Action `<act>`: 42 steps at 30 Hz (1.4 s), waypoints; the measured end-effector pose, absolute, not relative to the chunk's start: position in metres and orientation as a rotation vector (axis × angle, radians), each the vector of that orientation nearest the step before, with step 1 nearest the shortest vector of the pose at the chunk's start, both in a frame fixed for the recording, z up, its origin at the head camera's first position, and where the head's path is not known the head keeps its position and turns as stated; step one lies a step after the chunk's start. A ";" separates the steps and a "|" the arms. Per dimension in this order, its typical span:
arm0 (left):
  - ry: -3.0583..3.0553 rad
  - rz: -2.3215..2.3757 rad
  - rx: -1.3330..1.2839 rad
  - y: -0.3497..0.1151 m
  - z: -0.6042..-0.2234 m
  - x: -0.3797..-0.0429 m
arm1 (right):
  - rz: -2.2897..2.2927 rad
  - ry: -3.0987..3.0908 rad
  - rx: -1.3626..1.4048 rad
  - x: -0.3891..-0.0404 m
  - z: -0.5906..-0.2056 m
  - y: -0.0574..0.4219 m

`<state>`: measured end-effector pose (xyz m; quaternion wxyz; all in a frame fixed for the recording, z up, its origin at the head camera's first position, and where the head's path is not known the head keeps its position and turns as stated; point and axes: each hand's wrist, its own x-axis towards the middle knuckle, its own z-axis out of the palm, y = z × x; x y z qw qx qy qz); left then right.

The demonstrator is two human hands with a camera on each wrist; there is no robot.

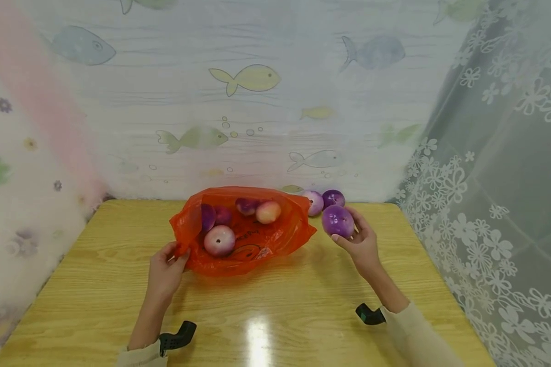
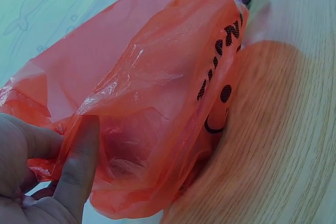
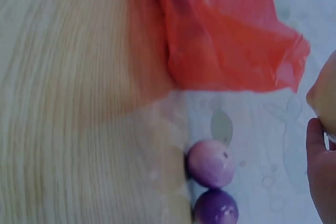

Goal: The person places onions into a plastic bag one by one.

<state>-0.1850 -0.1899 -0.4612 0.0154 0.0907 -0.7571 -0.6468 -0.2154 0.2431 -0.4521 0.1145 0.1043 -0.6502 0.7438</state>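
My left hand (image 1: 164, 272) pinches the near left edge of a thin orange-red plastic bag (image 1: 275, 239) between thumb and fingers. The bag's mouth gapes towards me, and several round purple, pinkish and yellowish fruits, one a pale pinkish fruit (image 1: 219, 240), lie inside. In the left wrist view, black print shows on the bag (image 2: 157, 72). Right of the bag, my right hand (image 1: 364, 245) grips a round, glossy purple fruit (image 1: 337, 221). The right wrist view catches this hand (image 3: 323, 174) at its edge, with a cream-coloured side of the fruit (image 3: 326, 98) above the thumb.
A pale purple fruit (image 1: 314, 202) and a dark purple fruit (image 1: 333, 198) sit side by side at the back of the wooden table (image 1: 303, 316), beyond my right hand. Fish-patterned curtain (image 1: 266, 117) hangs along the table's back edge, with flowered curtain on both sides.
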 end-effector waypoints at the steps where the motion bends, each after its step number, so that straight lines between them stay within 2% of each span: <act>1: -2.355 -2.012 0.282 -0.190 -0.461 -0.185 | 2.190 -1.900 0.335 -0.213 -0.451 0.240; 8: -2.359 -2.009 0.272 -0.191 -0.462 -0.185 | 2.209 -1.891 0.498 -0.199 -0.447 0.218; 19: -2.384 -1.973 0.271 -0.192 -0.460 -0.185 | 2.214 -1.868 0.794 -0.197 -0.446 0.177; 25: -2.394 -1.973 0.270 -0.193 -0.460 -0.186 | 2.211 -2.019 0.810 -0.204 -0.436 0.143; 35: -2.381 -2.007 0.252 -0.193 -0.462 -0.188 | 2.038 -2.385 0.642 -0.238 -0.414 0.089; 42: -2.382 -2.009 0.250 -0.192 -0.464 -0.189 | 1.768 -2.664 0.698 -0.278 -0.422 0.059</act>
